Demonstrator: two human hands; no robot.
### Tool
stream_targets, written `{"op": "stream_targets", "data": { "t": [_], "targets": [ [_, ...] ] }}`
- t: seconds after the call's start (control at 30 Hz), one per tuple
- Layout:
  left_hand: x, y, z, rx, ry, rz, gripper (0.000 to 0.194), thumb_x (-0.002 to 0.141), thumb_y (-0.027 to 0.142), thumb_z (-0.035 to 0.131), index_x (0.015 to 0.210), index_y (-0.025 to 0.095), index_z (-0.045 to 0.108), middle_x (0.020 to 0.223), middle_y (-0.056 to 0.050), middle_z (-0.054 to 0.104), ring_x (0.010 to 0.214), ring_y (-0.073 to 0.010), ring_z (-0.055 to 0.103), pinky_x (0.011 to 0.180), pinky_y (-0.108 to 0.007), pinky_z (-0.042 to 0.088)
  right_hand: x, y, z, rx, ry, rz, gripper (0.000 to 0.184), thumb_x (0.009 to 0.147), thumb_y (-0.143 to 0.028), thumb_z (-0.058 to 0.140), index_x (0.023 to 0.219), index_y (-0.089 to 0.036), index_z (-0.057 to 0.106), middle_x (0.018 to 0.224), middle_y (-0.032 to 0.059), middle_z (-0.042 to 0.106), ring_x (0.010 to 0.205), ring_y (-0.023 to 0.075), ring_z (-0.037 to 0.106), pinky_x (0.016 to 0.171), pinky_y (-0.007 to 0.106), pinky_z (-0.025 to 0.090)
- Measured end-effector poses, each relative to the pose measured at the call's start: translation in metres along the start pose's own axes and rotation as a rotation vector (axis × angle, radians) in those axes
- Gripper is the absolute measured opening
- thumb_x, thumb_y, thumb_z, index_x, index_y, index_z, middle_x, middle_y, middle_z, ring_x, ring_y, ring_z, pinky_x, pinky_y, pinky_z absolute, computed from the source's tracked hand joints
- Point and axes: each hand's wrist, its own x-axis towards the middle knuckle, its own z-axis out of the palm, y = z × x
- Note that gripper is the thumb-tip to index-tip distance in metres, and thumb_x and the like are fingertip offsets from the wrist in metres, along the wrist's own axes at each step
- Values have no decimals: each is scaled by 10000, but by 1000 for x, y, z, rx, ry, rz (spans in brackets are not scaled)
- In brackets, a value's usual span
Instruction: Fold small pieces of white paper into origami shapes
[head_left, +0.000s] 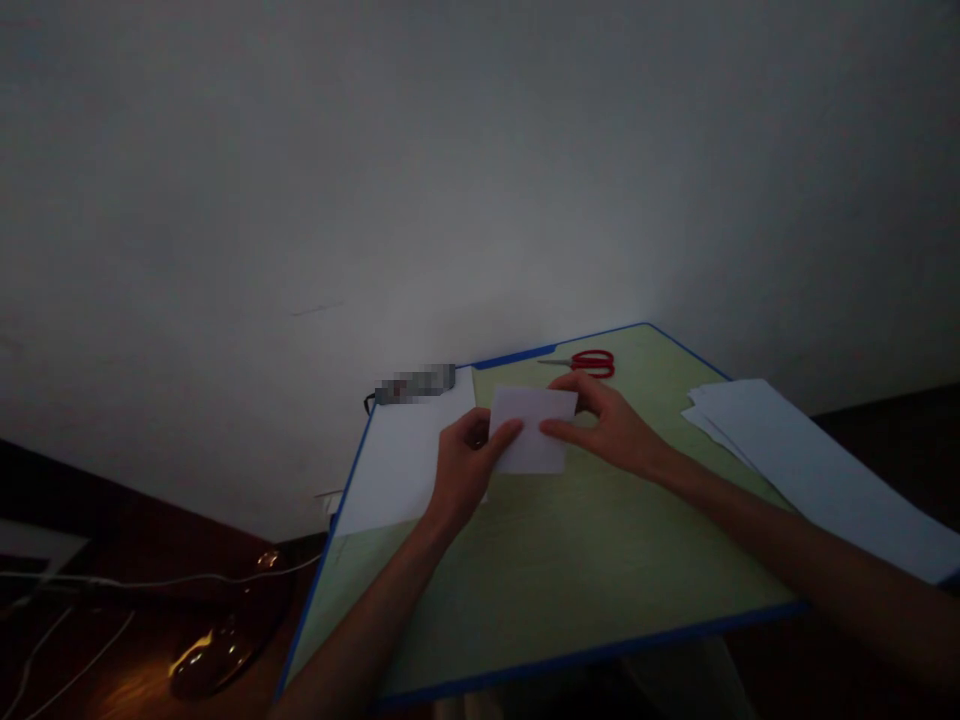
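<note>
A small white piece of paper (534, 448) is held up over the table, between both hands. My left hand (466, 458) grips its left side, thumb lying on the face turned to me. On the right side my right hand (604, 425) pinches it, with the thumb in front and the fingers behind the upper right corner. Whether the paper is folded or a single layer, I cannot tell. Beyond the right hand lies a pair of scissors (592, 363) with red handles, blades pointing left.
The pale green table (570, 590) has a blue rim and stands against a grey wall. A white sheet (390, 470) lies at its left, with a blurred-out object (416, 384) at that sheet's far edge. Several white sheets (810, 460) overlap at the right edge. White cables (187, 577) run at left.
</note>
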Motion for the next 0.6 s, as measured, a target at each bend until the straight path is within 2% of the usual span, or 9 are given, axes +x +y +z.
{"op": "stream_targets", "data": {
  "t": [0.1, 0.2, 0.3, 0.4, 0.6],
  "targets": [
    [-3, 2, 0, 150, -53, 63, 314, 762, 467, 807, 844, 168, 754, 797, -51, 742, 704, -171, 653, 612, -263, 505, -2, -6, -3, -212, -10, -203, 346, 837, -329, 764, 1152, -232, 660, 1077, 72, 712, 994, 234, 674, 908, 429, 558],
    [-6, 3, 0, 263, -110, 132, 309, 771, 482, 794, 773, 175, 756, 725, -35, 718, 661, -159, 625, 581, -254, 472, -3, -12, -4, -225, -53, -300, 244, 889, -352, 726, 1096, -227, 699, 990, 57, 733, 926, 213, 676, 871, 396, 544],
    [-7, 6, 0, 315, -74, 204, 313, 773, 493, 791, 736, 185, 753, 670, -18, 694, 622, -148, 600, 565, -248, 455, -5, -15, -5, -180, -64, -276, 185, 886, -367, 734, 987, -215, 711, 888, 32, 730, 825, 185, 665, 783, 341, 541],
    [-8, 9, -1, 354, -27, 281, 255, 804, 458, 779, 788, 203, 773, 695, -12, 709, 636, -145, 608, 587, -248, 464, -5, -15, -5, -131, -40, -234, 181, 868, -368, 755, 925, -206, 699, 845, 22, 713, 788, 176, 648, 747, 324, 528],
    [-13, 18, 1, 422, 30, 462, 164, 882, 360, 722, 863, 206, 773, 756, -16, 729, 648, -133, 618, 637, -252, 484, -5, -15, -7, -85, -18, -230, 184, 856, -343, 770, 945, -204, 689, 860, 23, 693, 807, 178, 628, 758, 337, 504]
  ]
}}
